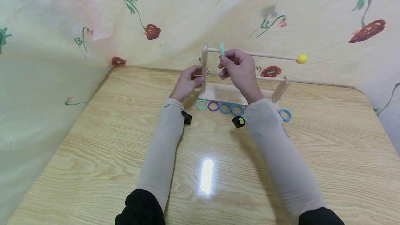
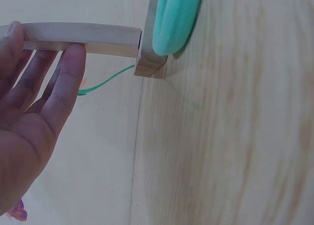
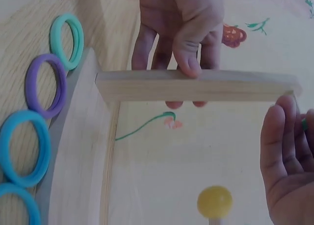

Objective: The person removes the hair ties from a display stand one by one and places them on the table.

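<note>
A wooden stand (image 1: 218,91) has a tall left post (image 1: 204,68) and an upper rod (image 1: 272,56) tipped by a yellow ball (image 1: 301,58). My left hand (image 1: 186,83) grips the tall post, thumb on one face and fingers on the other, as the right wrist view shows. Near the post's top, my right hand (image 1: 239,70) pinches a mint-green ring (image 1: 222,49) between thumb and fingertips. That ring appears edge-on and overlaps the upper rod close to the post. In the right wrist view, the right fingers (image 3: 274,131) are at the post's end; the pinched ring is mostly hidden there.
Along the base's near edge lie a green ring (image 1: 201,109), a purple ring (image 1: 214,110) and blue rings (image 1: 225,112); my right forearm hides part of the row. Another blue ring (image 1: 285,119) is to its right. A shorter post (image 1: 281,89) holds the lower rod (image 1: 270,78). Flowered cloth (image 1: 175,16) hangs behind.
</note>
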`<state>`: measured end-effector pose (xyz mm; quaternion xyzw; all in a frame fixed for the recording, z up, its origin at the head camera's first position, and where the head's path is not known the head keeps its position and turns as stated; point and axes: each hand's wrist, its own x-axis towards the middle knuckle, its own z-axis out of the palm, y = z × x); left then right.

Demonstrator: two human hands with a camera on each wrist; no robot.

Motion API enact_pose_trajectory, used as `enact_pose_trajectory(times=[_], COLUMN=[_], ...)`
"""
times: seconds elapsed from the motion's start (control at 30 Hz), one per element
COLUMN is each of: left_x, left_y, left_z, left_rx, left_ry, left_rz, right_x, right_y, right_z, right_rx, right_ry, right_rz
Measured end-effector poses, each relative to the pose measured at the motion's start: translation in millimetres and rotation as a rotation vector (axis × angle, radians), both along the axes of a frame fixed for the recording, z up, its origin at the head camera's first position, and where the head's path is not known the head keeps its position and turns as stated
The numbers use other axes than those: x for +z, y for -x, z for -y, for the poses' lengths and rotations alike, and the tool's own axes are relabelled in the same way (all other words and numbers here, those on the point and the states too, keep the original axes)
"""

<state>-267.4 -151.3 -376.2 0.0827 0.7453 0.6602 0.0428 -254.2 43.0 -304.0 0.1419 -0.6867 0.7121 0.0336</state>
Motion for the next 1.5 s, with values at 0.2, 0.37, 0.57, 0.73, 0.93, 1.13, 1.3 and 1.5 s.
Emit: enact_pose_trajectory(times=[0.2, 0.37, 0.57, 0.73, 0.93, 1.13, 1.3, 1.5], left_x=[2.4, 2.9, 1.7, 2.7, 6.5, 7.3, 7.1, 8.7], left_y=[-1.2, -2.2, -1.2, -3.6, -9.1, -14.5, -16.9, -15.5], left_z=[0.1, 0.2, -1.1, 4.8, 28.2, 40.3, 39.0, 31.7], left_rx=[0.002, 0.005, 0.002, -0.006, 0.017, 0.046, 0.054, 0.050], left_ry=[0.007, 0.018, 0.011, 0.035, 0.028, 0.008, -0.009, -0.014], left_rz=[0.005, 0.003, 0.010, 0.020, 0.002, 0.000, 0.000, 0.001], right_x=[-2.0, -2.4, -1.7, -1.5, 3.1, 9.4, 6.5, -3.1], right_y=[-5.6, -11.6, -20.8, -31.0, -32.9, -30.7, -34.9, -48.9], right_z=[-20.4, -45.4, -85.2, -108.1, -108.1, -114.3, -135.7, -169.4], right_rx=[-0.133, -0.224, -0.324, -0.422, -0.452, -0.447, -0.411, -0.375], right_ry=[0.110, 0.182, 0.231, 0.304, 0.292, 0.287, 0.259, 0.167], right_rz=[-0.022, -0.026, -0.020, -0.033, -0.027, -0.046, -0.044, 0.031])
